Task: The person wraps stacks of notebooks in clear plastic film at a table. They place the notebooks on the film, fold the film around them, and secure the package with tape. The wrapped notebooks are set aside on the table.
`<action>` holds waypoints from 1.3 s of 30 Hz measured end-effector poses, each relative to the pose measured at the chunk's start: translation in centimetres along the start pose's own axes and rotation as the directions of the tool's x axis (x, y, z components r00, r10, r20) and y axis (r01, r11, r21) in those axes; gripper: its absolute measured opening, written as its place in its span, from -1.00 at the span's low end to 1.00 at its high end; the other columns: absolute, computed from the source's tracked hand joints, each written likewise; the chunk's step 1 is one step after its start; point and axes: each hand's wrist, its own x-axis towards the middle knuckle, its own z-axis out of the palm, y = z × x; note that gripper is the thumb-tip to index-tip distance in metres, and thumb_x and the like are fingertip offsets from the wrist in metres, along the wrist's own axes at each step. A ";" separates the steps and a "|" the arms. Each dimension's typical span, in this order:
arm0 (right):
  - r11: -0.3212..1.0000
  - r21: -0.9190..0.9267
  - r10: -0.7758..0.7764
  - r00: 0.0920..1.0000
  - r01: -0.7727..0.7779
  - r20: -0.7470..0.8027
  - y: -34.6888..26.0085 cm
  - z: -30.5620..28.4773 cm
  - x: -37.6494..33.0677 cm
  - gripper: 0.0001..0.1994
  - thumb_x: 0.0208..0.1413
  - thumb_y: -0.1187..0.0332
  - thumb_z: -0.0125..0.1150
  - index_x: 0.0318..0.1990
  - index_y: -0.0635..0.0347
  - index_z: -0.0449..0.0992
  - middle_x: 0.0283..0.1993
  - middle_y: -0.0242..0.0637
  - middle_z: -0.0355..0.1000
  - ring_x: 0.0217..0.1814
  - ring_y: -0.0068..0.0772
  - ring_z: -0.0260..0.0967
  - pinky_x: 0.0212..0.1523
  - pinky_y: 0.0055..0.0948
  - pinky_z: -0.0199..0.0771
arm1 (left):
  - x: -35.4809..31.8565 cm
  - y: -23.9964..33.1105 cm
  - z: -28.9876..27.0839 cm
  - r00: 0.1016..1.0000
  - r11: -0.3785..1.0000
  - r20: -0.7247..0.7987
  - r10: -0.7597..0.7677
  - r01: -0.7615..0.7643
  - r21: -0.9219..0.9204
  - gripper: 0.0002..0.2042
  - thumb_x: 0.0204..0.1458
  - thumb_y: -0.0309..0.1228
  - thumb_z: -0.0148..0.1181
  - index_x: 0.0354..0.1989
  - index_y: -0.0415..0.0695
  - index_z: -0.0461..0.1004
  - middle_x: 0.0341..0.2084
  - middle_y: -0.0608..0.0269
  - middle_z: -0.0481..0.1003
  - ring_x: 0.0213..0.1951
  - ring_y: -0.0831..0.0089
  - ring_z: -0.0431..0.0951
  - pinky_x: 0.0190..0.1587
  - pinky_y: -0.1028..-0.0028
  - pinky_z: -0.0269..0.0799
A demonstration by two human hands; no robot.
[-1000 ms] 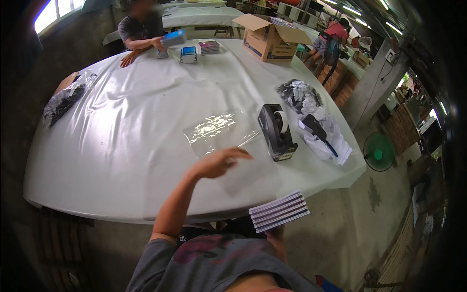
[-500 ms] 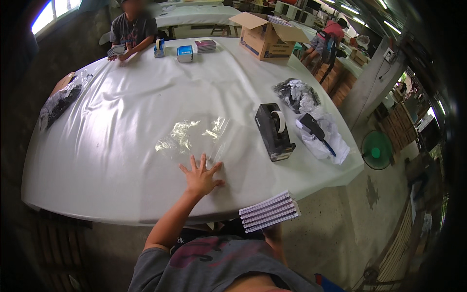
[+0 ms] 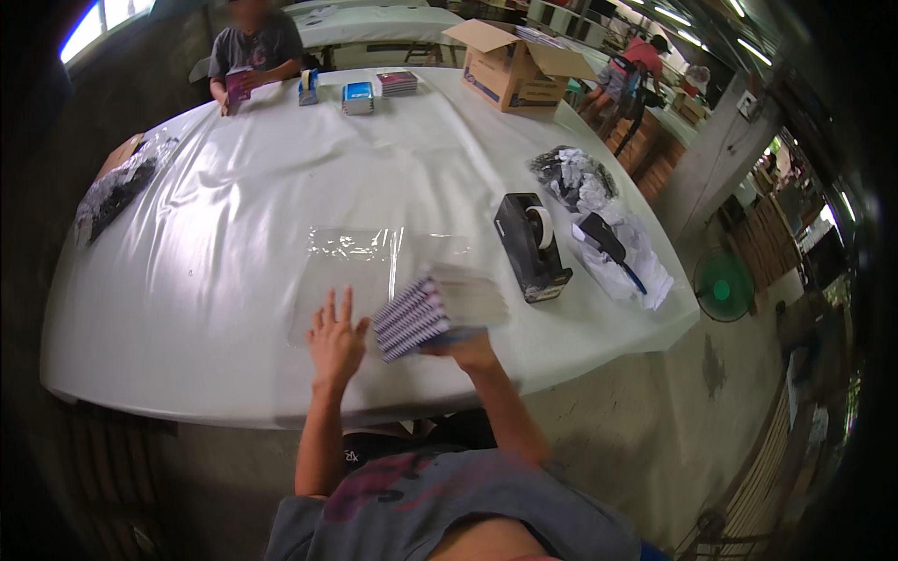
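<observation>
got the right hand (image 3: 470, 350) in a grip around a bundle of spiral-bound notebooks (image 3: 412, 320), tilted over the table (image 3: 196, 346), kinda blurry, just right of the left hand (image 3: 337, 348). got that other grip empty, spread over some clear plastic (image 3: 348, 257). also seeing a black tape dispenser (image 3: 526, 254).

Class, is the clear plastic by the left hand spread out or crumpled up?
Spread out: the clear plastic lies flat on the table, a straight edge showing, the left hand at its near side.

Bright window (image 3: 106, 26), dark rim, blurred booklets (image 3: 412, 320)
</observation>
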 end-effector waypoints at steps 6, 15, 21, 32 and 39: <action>0.891 0.120 0.435 0.899 -0.438 0.048 5.2 2.2 4.1 -0.24 -0.42 0.54 0.54 0.08 0.23 0.31 0.04 -0.30 0.37 0.06 -0.49 0.30 0.07 -0.38 0.40 | -1.3 -4.6 1.6 1.000 0.984 0.027 -0.001 -0.004 0.176 -0.35 0.08 0.03 -0.02 0.34 0.18 -0.01 0.36 0.18 -0.12 0.37 0.00 -0.21 0.25 -0.17 -0.25; 0.906 -0.213 0.407 0.891 -0.365 0.204 7.7 1.1 1.0 0.01 -0.53 0.36 0.63 0.20 0.21 0.11 0.07 -0.28 0.33 0.15 -0.41 0.22 0.25 -0.40 0.12 | -2.7 -1.6 -0.7 0.887 0.918 -0.381 0.259 -0.349 -0.187 0.24 -0.46 -0.10 0.53 0.37 -0.11 -0.29 0.30 -0.11 -0.03 0.35 -0.02 -0.13 0.29 0.05 -0.11; 0.942 -0.244 0.254 0.964 -0.230 0.074 7.1 2.2 1.0 -0.13 -0.45 0.36 0.54 0.12 0.21 0.15 -0.02 -0.18 0.37 0.04 -0.30 0.34 0.09 -0.36 0.32 | 0.6 1.8 1.5 0.943 0.277 -0.330 0.044 -0.329 -0.903 0.09 -0.49 -0.44 0.56 0.29 -0.16 -0.07 -0.09 0.14 0.39 -0.03 0.34 0.40 0.07 0.38 0.32; 0.942 -0.252 0.250 0.965 -0.222 0.083 7.4 1.8 -0.8 0.01 -0.34 0.26 0.51 0.28 0.33 -0.02 0.15 -0.14 0.29 0.22 -0.28 0.22 0.23 -0.33 0.16 | 0.3 0.0 4.4 0.929 0.331 -0.363 0.073 -0.366 -0.870 -0.11 -0.60 -0.44 0.62 0.00 -0.18 0.14 -0.09 0.17 0.36 -0.05 0.35 0.39 0.06 0.36 0.32; 0.898 -0.383 0.232 0.973 -0.217 -0.008 9.1 2.0 -2.0 0.05 -0.36 0.30 0.51 0.30 0.39 -0.06 0.18 -0.01 0.26 0.22 -0.07 0.22 0.29 -0.22 0.07 | 1.1 -0.9 4.9 0.952 0.392 -0.294 0.081 -0.302 -0.869 -0.18 -0.58 -0.48 0.60 -0.03 -0.23 0.20 -0.17 0.19 0.46 -0.12 0.36 0.46 0.00 0.40 0.36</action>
